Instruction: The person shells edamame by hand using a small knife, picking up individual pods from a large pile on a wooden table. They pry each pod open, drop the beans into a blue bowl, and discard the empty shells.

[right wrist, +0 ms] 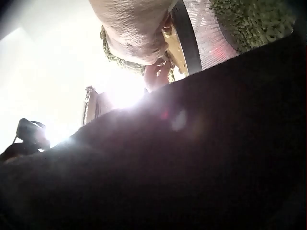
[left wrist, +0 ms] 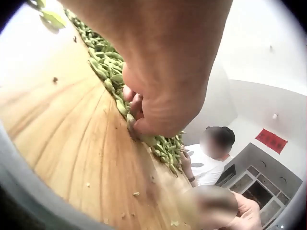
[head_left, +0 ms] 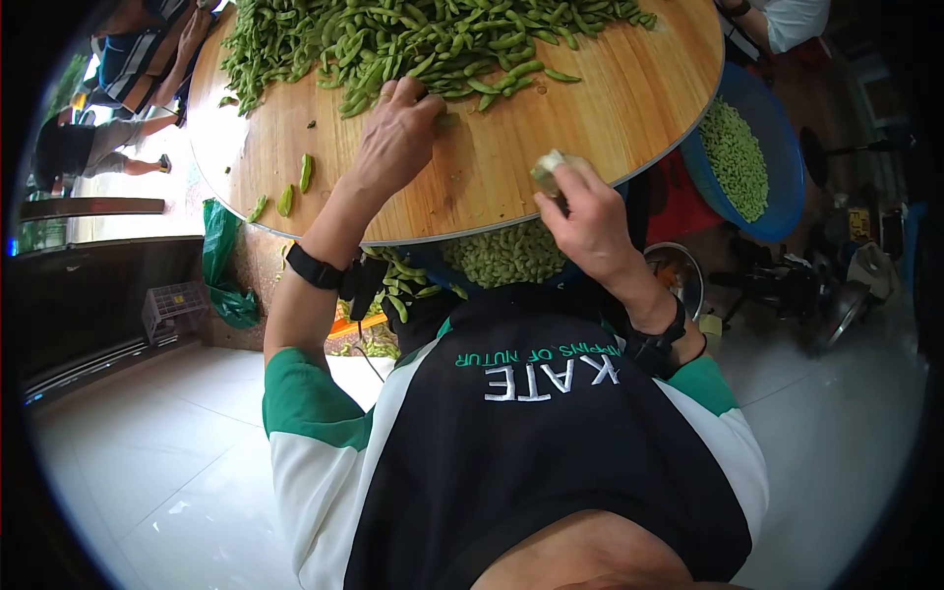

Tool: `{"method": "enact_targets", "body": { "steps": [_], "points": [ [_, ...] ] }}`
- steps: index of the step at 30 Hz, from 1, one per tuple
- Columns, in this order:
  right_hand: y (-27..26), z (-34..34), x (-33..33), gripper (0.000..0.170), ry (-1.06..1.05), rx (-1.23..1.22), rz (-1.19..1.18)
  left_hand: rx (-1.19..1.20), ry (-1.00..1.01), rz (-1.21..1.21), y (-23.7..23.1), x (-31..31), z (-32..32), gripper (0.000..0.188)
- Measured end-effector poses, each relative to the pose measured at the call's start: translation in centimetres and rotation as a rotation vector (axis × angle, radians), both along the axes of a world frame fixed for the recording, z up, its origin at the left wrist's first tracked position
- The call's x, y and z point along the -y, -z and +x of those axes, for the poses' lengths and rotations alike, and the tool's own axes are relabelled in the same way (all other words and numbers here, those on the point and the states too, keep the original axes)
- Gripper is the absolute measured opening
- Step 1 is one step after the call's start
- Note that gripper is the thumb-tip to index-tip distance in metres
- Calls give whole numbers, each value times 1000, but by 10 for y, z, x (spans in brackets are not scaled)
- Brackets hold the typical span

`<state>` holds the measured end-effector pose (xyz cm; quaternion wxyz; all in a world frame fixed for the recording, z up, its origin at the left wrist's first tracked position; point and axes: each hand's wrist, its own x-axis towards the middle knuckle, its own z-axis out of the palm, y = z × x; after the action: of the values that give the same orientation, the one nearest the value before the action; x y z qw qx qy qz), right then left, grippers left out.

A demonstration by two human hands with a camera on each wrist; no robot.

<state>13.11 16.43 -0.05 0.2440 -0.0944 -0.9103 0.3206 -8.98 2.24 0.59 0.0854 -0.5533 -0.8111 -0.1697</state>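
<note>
Green bean pods (head_left: 423, 44) lie heaped on a round wooden table (head_left: 492, 167). At the heap's near edge is my left hand (head_left: 398, 138), its fingers bent; in the left wrist view, thumb and fingertips of the left hand (left wrist: 168, 100) pinch a green pod (left wrist: 130, 120). My right hand (head_left: 590, 221) is over the table's near rim, fingers curled round a small pale-green thing (head_left: 546, 177), blurred, apparently a pod. The right wrist view shows the right hand (right wrist: 139, 36) from below, mostly against glare, with its grip hidden.
Below the near rim sits a container of shelled beans (head_left: 506, 254). A blue basin (head_left: 777, 211) of beans stands at the right. Three loose pods (head_left: 285, 201) lie on the table's left. Other people (head_left: 796, 20) are across the table and at the left. A green bag (head_left: 228, 275) hangs at the left.
</note>
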Motion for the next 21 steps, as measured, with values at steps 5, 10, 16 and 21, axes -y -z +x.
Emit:
{"method": "enact_targets", "body": {
  "steps": [5,10,16,21],
  "points": [
    [3,-10,6,23,-127,65,143,107,116,340,-7,6,7,22],
    [2,1,10,29,-288,73,-144,1137,-12,557,-14,11,35,13],
    [-10,4,9,46,-373,188,-1422,1692,-42,506,-15,14,82,10],
    [-5,5,15,47,-470,39,-1694,1717,-32,417,-13,17,91,19]
  ]
}}
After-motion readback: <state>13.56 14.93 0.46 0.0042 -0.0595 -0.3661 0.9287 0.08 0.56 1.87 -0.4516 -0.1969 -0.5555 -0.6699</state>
